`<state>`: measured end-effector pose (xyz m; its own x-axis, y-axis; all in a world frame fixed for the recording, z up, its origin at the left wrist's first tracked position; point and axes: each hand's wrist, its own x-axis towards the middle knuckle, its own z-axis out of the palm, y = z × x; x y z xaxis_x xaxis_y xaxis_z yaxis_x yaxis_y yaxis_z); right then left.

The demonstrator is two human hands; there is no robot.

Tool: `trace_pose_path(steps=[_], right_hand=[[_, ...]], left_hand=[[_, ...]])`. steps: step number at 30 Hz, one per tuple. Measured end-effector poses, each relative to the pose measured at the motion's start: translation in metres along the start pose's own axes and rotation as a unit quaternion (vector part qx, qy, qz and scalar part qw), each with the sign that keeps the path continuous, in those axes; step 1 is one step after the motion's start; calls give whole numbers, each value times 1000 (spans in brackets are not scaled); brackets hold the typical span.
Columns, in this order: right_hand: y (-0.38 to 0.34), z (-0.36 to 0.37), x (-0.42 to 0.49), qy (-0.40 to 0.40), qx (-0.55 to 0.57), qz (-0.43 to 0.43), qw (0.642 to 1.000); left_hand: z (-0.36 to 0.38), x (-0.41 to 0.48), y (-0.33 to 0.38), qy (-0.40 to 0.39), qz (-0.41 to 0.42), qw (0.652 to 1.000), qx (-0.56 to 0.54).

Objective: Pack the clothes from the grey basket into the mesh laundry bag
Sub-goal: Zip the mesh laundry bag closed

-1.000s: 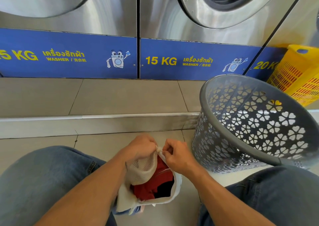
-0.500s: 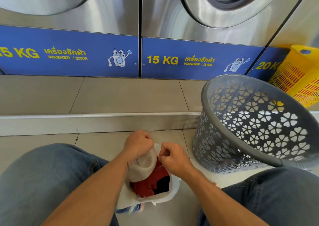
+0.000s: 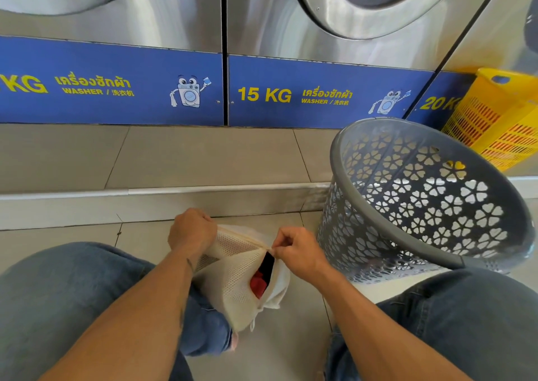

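A white mesh laundry bag [image 3: 235, 278] lies on the floor between my knees, holding red and dark clothes [image 3: 262, 278] that show through a narrow gap in its opening. My left hand [image 3: 190, 232] grips the bag's far left end. My right hand [image 3: 297, 252] pinches the zip pull at the opening's edge. The zip is shut between my two hands. The grey basket [image 3: 393, 226] with flower-shaped holes stands tilted to the right; no clothes show inside it.
Steel washers with blue 15 KG panels [image 3: 320, 95] stand ahead on a raised tiled step [image 3: 174, 194]. A yellow plastic basket [image 3: 500, 121] leans at the far right. My jeans-clad knees [image 3: 72, 293] flank the bag on the tiled floor.
My right hand has slid rightwards along the bag's opening, away from my left hand. The opening has narrowed from a wide mouth showing the red clothes to a slim gap.
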<state>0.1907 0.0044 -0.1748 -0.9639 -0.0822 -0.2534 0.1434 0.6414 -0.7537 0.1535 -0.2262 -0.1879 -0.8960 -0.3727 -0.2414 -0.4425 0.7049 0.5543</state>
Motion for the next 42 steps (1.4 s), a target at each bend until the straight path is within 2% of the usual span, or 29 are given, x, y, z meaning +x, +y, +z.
trace_pose_path(steps=[2, 4, 5, 8, 10, 14, 23, 30, 38, 42], right_hand=[[-1, -1, -1, 5, 6, 2, 1000], [1, -3, 0, 20, 28, 9, 999], [2, -5, 0, 29, 45, 16, 998], [5, -4, 1, 38, 89, 30, 995], [6, 1, -2, 26, 94, 24, 995], [10, 8, -6, 23, 67, 29, 997], [6, 15, -2, -1, 58, 57, 997], [6, 9, -3, -61, 92, 86, 990], [-1, 5, -2, -86, 112, 83, 986], [-2, 4, -5, -101, 133, 101, 981]], left_hand=[[2, -7, 3, 8, 80, 992, 98], [8, -16, 10, 7, 199, 954, 225], [12, -21, 16, -1, 252, 934, 253], [27, -37, 37, -57, 363, 903, 223], [40, -43, 39, -92, 402, 887, 209], [46, -36, 30, -119, 370, 900, 196], [35, -34, 31, -73, 349, 917, 178], [14, -21, 22, -7, 236, 964, 124], [3, -17, 18, 24, 189, 978, 86], [4, -19, 17, 34, 201, 974, 100]])
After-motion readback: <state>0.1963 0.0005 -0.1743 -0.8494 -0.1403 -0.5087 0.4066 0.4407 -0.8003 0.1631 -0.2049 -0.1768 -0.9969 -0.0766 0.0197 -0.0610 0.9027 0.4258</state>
